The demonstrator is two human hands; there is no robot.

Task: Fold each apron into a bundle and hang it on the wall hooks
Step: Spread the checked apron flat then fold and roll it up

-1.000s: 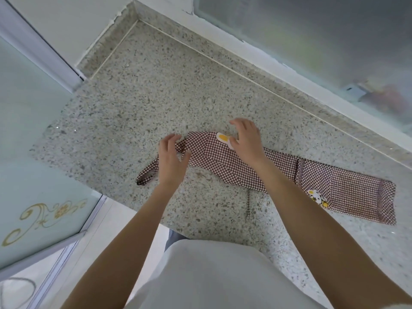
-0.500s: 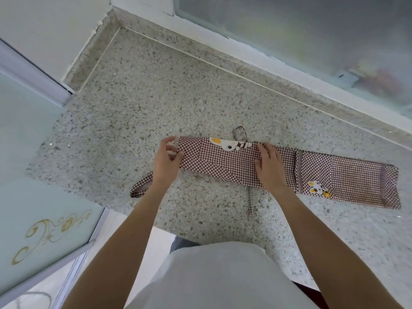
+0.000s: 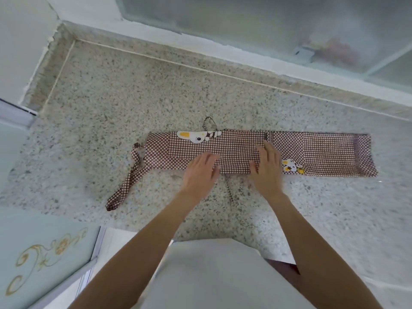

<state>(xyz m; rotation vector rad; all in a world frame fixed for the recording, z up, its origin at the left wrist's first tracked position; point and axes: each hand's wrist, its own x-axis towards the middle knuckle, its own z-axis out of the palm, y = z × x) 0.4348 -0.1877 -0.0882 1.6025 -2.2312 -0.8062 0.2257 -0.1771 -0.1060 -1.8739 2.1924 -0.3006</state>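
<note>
Checked apron (image 3: 316,153) lies flat mid-worktop (image 3: 133,103), folded into long strip running 9 to 3 o'clock. Left hand (image 3: 200,172) and right hand (image 3: 266,168) rest flat on near edge, fingers straight, gripping nothing. Neck strap (image 3: 129,179) trails toward 7 o'clock from strip's left end.

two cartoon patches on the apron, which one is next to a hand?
The small patch on the apron's near edge, beside the right hand. The bigger patch on the far edge lies clear of both hands.
</note>
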